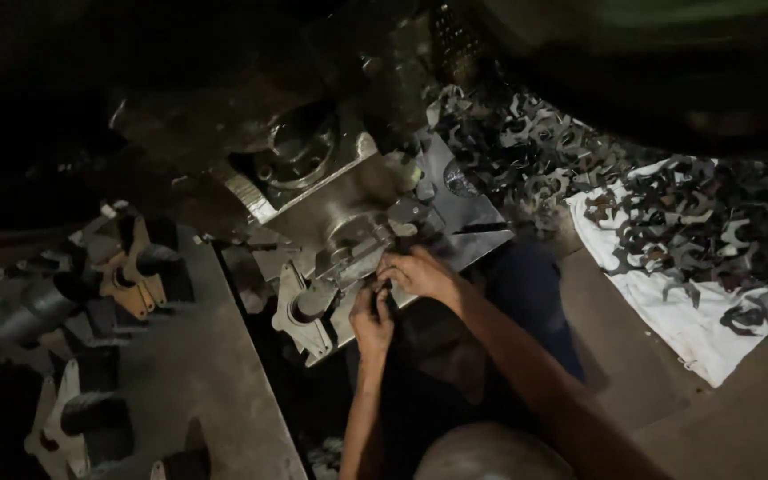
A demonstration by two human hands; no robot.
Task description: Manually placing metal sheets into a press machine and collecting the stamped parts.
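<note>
My left hand (372,320) and my right hand (420,271) meet at the front of a shiny metal die block (331,213) under a dark machine. The fingertips of both hands pinch a small dark metal piece (385,287) against the block's lower edge. The piece is mostly hidden by the fingers. A flanged metal part with a round hole (300,311) sits just left of my left hand. A flat steel plate (468,222) lies behind my right hand.
A heap of dark stamped hook-shaped metal pieces (668,213) lies at the right, partly on a white cloth (686,320). On the grey bench (197,373) at the left stand several flanged parts (131,276). A rounded pale shape (491,453) shows at the bottom edge.
</note>
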